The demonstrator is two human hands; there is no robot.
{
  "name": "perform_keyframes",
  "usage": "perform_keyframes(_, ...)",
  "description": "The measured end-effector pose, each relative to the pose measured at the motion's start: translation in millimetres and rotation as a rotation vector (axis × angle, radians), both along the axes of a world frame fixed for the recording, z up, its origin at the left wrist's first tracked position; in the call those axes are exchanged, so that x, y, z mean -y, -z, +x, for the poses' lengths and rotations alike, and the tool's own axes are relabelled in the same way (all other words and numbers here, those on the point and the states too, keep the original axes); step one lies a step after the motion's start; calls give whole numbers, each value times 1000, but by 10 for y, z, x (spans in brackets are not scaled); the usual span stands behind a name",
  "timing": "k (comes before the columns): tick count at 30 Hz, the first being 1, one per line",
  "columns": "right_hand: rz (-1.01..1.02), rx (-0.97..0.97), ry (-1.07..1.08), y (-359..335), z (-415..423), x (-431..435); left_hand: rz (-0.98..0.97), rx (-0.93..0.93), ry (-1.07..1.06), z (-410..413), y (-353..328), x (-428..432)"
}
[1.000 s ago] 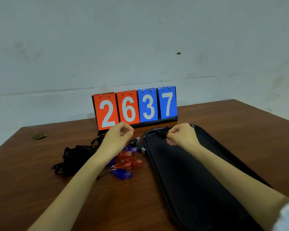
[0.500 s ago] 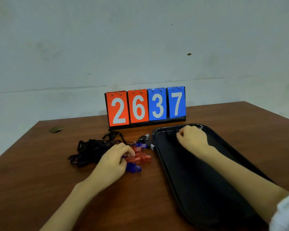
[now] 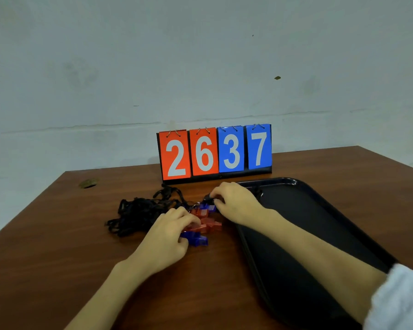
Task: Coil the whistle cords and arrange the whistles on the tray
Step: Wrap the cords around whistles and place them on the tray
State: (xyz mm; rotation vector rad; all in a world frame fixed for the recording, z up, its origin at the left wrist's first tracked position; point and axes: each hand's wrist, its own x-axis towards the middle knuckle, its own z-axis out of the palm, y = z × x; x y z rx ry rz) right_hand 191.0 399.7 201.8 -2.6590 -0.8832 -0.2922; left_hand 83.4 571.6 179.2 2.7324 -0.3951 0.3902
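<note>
Red and blue whistles (image 3: 208, 225) heaped under fingertips of your left hand (image 3: 167, 239); its fingers curl round some. Your right hand (image 3: 236, 203) pinches black whistle (image 3: 208, 200) at heap's far edge. Tangled cords (image 3: 141, 213) just left of left hand. Tray (image 3: 320, 210) right of right hand, under forearm. Scoreboard (image 3: 215, 153) beyond both hands.

Tray (image 3: 320, 210) bare — scoreboard (image 3: 215, 153) blocks far side.

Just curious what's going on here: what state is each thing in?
Tray, flat on table.
Cords, tangled, uncoiled, on table.
Whistles, piled beside tray, not on it.
Scoreboard, upright, showing 2637.
Left hand, gripping whistles.
Right hand, pinching black whistle.
</note>
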Motion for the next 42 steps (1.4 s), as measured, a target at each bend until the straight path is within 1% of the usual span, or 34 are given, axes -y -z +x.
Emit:
perform_keyframes(2,-45,-37,25,45,164,-139,12,33,9,-2,27,10)
perform_keyframes(7,-232,-105,75,61,403,-323,49,120,28,19,55,0)
perform_keyframes(11,-201,-171,73,53,437,-378,61,156,32,41,85,2)
perform_keyframes(13,-117,-156,81,39,419,-381,43,176,9,56,102,-5)
perform_keyframes(15,84,-127,87,15,354,-368,-7,214,-34,65,116,-23)
perform_keyframes(18,387,-123,36,-122,139,-305,-211,299,-111,69,78,-29)
perform_keyframes(20,505,-181,-37,-242,-54,-214,-335,337,-181,70,-15,6)
perform_keyframes(21,552,-245,-71,-291,-147,-159,-386,331,-216,82,-73,36)
perform_keyframes(23,641,-393,-108,-348,-283,-38,-491,227,-247,121,-219,131)
perform_keyframes(25,768,-552,-100,-358,-349,69,-569,104,-199,159,-321,247)
perform_keyframes(27,1012,-788,-118,-368,-359,153,-616,66,-125,177,-401,371)
perform_keyframes(29,1266,-1046,-163,-402,-338,222,-712,13,-60,210,-441,485)
perform_keyframes(30,1364,-1139,-188,-424,-328,251,-779,-61,-31,224,-462,538)
perform_keyframes(31,1441,-1187,-207,-445,-319,276,-828,-144,-6,237,-485,579)
perform_keyframes(32,1496,-1188,-211,-465,-310,299,-831,-209,32,255,-499,595)
perform_keyframes(33,1535,-1158,-201,-486,-297,326,-790,-251,67,281,-512,603)
perform_keyframes(35,1596,-1073,-177,-525,-292,382,-717,-300,98,354,-560,517)
perform_keyframes(36,1617,-1035,-170,-543,-286,412,-720,-317,93,401,-596,441)
perform_keyframes(37,1628,-1003,-162,-557,-288,441,-772,-338,88,436,-641,355)
perform_keyframes(39,1636,-960,-141,-572,-284,486,-907,-413,113,517,-701,169)
perform_keyframes(40,1627,-943,-129,-581,-287,499,-920,-456,127,554,-725,98)
perform_keyframes(42,1533,-855,-72,-584,-297,511,-821,-504,70,624,-742,-27)
